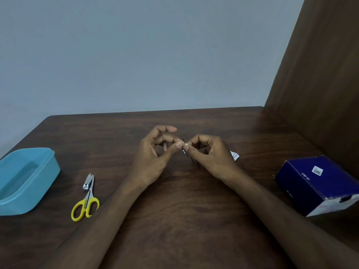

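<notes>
both hands meet over the middle of the table (pixel 174 206). the right hand (pixel 209 156) pinches a thin dark strip (pixel 188 157), edge-on, between thumb and forefinger, and the left hand (pixel 153 156) nips its upper end. scissors (pixel 86 204) and a nail clipper (pixel 88 181) lie to the left, a blue box (pixel 318 181) to the right.

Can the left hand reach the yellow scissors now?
Probably yes: the yellow scissors lie on the table beside that forearm, nothing between. But the left hand and right hand both pinch a thin dark strip, which it must release.
</notes>
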Available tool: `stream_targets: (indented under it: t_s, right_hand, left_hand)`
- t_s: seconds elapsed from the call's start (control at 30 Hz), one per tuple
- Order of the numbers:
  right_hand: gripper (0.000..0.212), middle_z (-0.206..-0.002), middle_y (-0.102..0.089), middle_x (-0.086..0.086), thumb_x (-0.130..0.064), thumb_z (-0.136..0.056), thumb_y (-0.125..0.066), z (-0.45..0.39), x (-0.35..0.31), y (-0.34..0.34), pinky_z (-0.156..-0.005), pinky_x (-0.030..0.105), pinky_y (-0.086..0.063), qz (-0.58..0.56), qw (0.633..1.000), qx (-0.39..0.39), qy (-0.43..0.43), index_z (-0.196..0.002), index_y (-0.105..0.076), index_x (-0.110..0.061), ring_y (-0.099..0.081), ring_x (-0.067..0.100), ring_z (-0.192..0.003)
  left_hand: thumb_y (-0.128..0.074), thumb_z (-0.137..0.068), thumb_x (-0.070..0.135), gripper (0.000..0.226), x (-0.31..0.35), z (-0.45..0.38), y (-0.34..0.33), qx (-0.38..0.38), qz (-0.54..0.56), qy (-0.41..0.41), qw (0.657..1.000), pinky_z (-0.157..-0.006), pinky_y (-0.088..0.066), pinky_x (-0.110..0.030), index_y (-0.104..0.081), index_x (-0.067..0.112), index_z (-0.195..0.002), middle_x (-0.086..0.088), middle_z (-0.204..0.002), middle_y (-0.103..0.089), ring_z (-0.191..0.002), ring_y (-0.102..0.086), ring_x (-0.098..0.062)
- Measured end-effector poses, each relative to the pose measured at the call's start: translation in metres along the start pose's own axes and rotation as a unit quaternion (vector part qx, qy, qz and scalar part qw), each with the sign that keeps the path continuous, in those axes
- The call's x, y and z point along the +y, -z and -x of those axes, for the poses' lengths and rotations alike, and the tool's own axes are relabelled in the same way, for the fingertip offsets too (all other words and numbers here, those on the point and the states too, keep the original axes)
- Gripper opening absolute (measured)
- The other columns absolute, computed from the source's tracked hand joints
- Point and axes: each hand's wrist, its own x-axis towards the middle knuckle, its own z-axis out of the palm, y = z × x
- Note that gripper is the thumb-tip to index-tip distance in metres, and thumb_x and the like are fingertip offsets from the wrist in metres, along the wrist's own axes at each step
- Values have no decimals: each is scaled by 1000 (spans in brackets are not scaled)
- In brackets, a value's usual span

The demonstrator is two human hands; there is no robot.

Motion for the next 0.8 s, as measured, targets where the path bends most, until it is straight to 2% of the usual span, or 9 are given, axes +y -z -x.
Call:
stream_targets:
  t_s: [0.07,0.23,0.37,0.43,0.5,0.57,0.6,0.7,0.8]
  right_hand:
    - [16,-62,-65,-15,-25,-93,-82,1,-2,-1,-56,20,-41,14,999,30,13,-81,-74,-19,-56,1,-53]
    - [18,-68,-69,-17,-29,-89,-86,4,-4,-3,-60,11,-37,98,994,34,33,-79,-74,-20,-58,-1,-55]
    - [18,-70,-73,-15,-32,-84,-88,6,-6,-1,-65,25,-53,141,988,41,42,-75,-75,-23,-69,8,-66]
    - [18,-70,-73,-13,-28,-81,-89,6,-7,0,-68,28,-54,177,981,45,62,-73,-74,-25,-70,9,-69]
    - [18,-72,-73,-13,-26,-79,-88,6,-7,1,-70,33,-55,210,972,52,97,-71,-73,-26,-69,8,-72]
    - [17,-74,-74,-15,-27,-81,-88,7,-7,0,-73,36,-54,233,961,60,134,-73,-73,-26,-67,6,-74]
    - [16,-75,-73,-16,-28,-82,-88,8,-7,-1,-74,36,-54,245,956,65,149,-75,-74,-27,-66,5,-75]
    - [10,-75,-73,-19,-32,-85,-86,11,-10,-3,-74,33,-53,270,945,83,165,-80,-78,-29,-65,2,-77]
    - [8,-75,-75,-21,-34,-84,-85,11,-12,-3,-73,32,-55,269,947,98,147,-82,-81,-28,-68,1,-75]
  left_hand:
    - [-78,-96,10,32,0,0,-1,14,-5,2,1000,-80,-47,-24,-63,13,-124,3,-94,-82,-82,-65,-8]
    - [-81,-93,9,29,0,2,-2,45,-71,1,996,-78,-49,-20,-67,18,-117,15,-90,-80,-75,-61,0]
    - [-85,-91,13,26,0,2,-2,74,-106,3,992,-76,-52,-24,-70,27,-107,20,-91,-80,-72,-57,-3]
    - [-85,-90,15,23,0,2,-2,80,-109,10,991,-74,-54,-27,-72,27,-104,19,-91,-80,-71,-58,-8]
    - [-86,-90,18,21,0,2,-2,84,-120,11,989,-71,-54,-24,-72,28,-101,19,-90,-80,-72,-60,-13]
    - [-87,-90,20,18,-2,1,-2,88,-116,19,989,-67,-52,-19,-74,28,-99,16,-89,-81,-70,-63,-9]
    - [-87,-90,20,17,-2,1,-2,91,-103,27,990,-66,-51,-17,-75,28,-99,14,-88,-80,-69,-65,-6]
    - [-87,-90,20,14,-3,-1,-2,103,-72,40,991,-62,-50,-16,-77,27,-94,6,-84,-79,-64,-67,-14]
    - [-87,-89,16,15,-1,-2,-2,116,-58,49,990,-59,-47,-13,-77,26,-90,7,-78,-76,-60,-59,-5]
